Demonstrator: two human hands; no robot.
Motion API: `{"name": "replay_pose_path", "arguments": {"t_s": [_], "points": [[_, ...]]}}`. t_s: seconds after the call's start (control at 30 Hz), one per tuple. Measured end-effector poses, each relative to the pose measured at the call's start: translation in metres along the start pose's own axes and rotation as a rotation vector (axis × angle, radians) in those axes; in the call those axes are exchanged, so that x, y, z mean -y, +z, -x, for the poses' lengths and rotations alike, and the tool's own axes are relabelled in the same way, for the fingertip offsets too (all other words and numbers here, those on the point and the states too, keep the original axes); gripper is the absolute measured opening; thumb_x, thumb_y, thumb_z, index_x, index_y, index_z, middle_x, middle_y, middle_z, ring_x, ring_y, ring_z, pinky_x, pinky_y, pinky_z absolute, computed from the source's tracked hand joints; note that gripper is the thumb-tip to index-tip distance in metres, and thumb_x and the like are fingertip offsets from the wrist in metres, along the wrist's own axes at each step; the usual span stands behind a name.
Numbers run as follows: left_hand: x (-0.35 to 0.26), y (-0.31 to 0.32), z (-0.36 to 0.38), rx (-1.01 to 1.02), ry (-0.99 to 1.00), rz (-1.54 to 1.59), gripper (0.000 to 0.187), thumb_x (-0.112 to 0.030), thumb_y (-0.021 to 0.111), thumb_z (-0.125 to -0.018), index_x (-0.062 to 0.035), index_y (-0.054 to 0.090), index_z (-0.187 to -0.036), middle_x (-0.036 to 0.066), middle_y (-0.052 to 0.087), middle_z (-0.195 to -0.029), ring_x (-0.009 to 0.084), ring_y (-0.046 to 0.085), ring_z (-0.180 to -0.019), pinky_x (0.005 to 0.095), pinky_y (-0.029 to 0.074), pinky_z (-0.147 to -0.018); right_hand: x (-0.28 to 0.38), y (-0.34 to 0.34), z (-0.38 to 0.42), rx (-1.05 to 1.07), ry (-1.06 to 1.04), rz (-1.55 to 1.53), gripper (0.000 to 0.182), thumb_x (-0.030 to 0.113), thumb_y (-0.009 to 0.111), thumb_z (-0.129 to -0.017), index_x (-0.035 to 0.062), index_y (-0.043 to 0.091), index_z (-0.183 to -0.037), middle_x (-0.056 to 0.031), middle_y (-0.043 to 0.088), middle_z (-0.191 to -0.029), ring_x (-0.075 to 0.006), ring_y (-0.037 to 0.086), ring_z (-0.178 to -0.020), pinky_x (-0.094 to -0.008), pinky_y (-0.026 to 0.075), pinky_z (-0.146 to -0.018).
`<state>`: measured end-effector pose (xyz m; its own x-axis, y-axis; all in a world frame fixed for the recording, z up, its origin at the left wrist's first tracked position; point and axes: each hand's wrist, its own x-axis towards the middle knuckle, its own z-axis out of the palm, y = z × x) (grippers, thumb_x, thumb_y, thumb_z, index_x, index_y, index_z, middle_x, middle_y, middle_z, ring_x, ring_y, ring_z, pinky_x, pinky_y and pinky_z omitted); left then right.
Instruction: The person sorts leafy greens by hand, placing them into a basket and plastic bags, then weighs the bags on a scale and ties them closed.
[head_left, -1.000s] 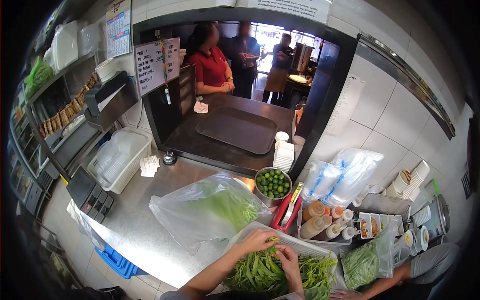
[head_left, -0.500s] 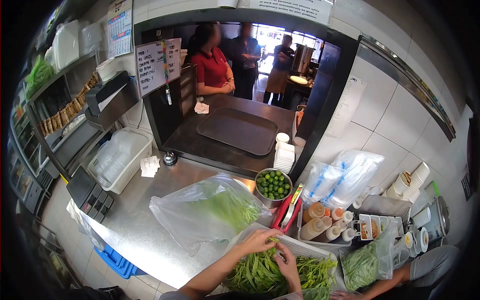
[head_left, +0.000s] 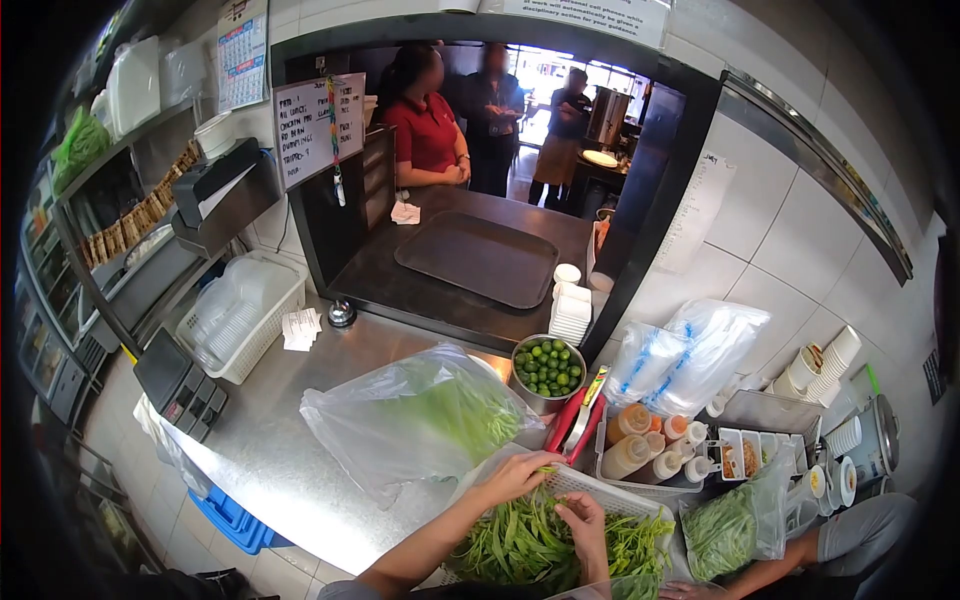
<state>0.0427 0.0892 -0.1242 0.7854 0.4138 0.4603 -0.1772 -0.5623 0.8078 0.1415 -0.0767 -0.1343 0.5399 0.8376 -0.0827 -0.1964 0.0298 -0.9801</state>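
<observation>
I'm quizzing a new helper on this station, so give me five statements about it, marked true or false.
1. The left hand and right hand are at the leafy greens in the white basket. True.
2. The metal bowl holds red tomatoes. False: it holds small green fruit.
3. The clear bag on the metal counter contains green leaves. True.
4. The black tray stands upright. False: it lies flat on the dark ledge.
5. The call bell stands beside the calendar. False: it stands near paper slips.

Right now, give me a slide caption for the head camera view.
Left hand and right hand over leafy greens in a white basket, plastic bag of greens beyond.
</observation>
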Motion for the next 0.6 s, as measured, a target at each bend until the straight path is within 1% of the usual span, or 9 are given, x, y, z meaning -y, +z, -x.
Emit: {"name": "replay_pose_path", "arguments": {"t_s": [0.07,0.17,0.27,0.37,0.47,0.5,0.53,0.6], "points": [[-0.004,-0.003,-0.002,-0.023,0.052,-0.039,0.026,-0.003,0.059,-0.078,-0.0079,0.06,-0.104,0.008,0.059,-0.084,0.0233,0.06,-0.077,0.0315,0.047,-0.066,0.016,0.002,0.003,0.017,0.003,-0.088,0.015,-0.004,0.065,-0.075,0.0018,0.059,-0.088,-0.0063,0.06,-0.097,-0.0124,0.056,-0.089,-0.0264,0.043,-0.081],[0.004,-0.002,0.001,0.083,0.007,-0.108,0.017,-0.005,0.06,-0.078,-0.0052,0.06,-0.095,0.009,0.057,-0.08,0.0258,0.059,-0.077,0.0316,0.046,-0.066,0.019,-0.001,0.004,0.098,-0.132,-0.173,0.017,-0.006,0.063,-0.074,0.0017,0.06,-0.088,-0.0103,0.058,-0.102,-0.0188,0.055,-0.097,-0.0331,0.042,-0.087],[0.003,-0.003,0.001,0.143,-0.019,-0.172,0.012,-0.007,0.06,-0.079,-0.0035,0.059,-0.09,0.01,0.057,-0.082,0.0287,0.058,-0.077,0.0335,0.045,-0.066,0.023,-0.001,0.007,0.172,-0.155,-0.381,0.015,-0.004,0.064,-0.073,0.0011,0.06,-0.087,-0.0119,0.056,-0.102,-0.0231,0.054,-0.101,-0.0385,0.039,-0.09],[0.009,0.002,0.002,0.106,-0.007,-0.148,0.014,-0.007,0.059,-0.079,-0.0037,0.059,-0.092,0.012,0.06,-0.087,0.0312,0.059,-0.08,0.0359,0.046,-0.068,0.022,-0.003,0.008,0.158,-0.182,-0.454,0.014,0.005,0.066,-0.075,0.0005,0.06,-0.086,-0.0109,0.055,-0.098,-0.0235,0.053,-0.098,-0.0387,0.039,-0.09],[0.005,0.003,0.001,0.052,-0.036,-0.105,0.018,-0.004,0.058,-0.077,-0.0053,0.055,-0.095,0.012,0.061,-0.09,0.0351,0.058,-0.083,0.0403,0.047,-0.069,0.017,-0.008,0.009,0.092,-0.197,-0.61,0.019,0.011,0.068,-0.075,0.0008,0.059,-0.087,-0.0085,0.053,-0.091,-0.0227,0.05,-0.092,-0.0368,0.038,-0.088],[0.002,0.002,0.0,0.059,-0.04,-0.088,0.023,-0.004,0.057,-0.077,-0.007,0.054,-0.099,0.013,0.062,-0.094,0.0352,0.059,-0.086,0.0401,0.048,-0.071,0.021,-0.007,0.012,0.04,-0.169,-0.659,0.02,0.014,0.068,-0.077,0.0022,0.057,-0.088,-0.0074,0.05,-0.087,-0.0223,0.048,-0.088,-0.0364,0.038,-0.087],[0.005,0.004,0.006,0.085,-0.045,-0.092,0.024,-0.004,0.058,-0.076,-0.0079,0.055,-0.1,0.013,0.062,-0.094,0.0348,0.059,-0.086,0.0401,0.048,-0.071,0.023,-0.007,0.011,0.066,-0.188,-0.723,0.02,0.016,0.067,-0.079,0.0038,0.055,-0.09,-0.0058,0.049,-0.083,-0.0212,0.048,-0.084,-0.0397,0.038,-0.088],[0.015,0.005,0.003,0.127,-0.02,-0.114,0.026,-0.005,0.059,-0.076,-0.0096,0.056,-0.102,0.012,0.062,-0.094,0.0342,0.059,-0.085,0.0402,0.048,-0.071,0.024,-0.009,0.013,0.119,-0.168,-0.876,0.019,0.017,0.065,-0.081,0.0051,0.055,-0.091,-0.0054,0.052,-0.083,-0.0211,0.051,-0.083,-0.0448,0.04,-0.089]]}}
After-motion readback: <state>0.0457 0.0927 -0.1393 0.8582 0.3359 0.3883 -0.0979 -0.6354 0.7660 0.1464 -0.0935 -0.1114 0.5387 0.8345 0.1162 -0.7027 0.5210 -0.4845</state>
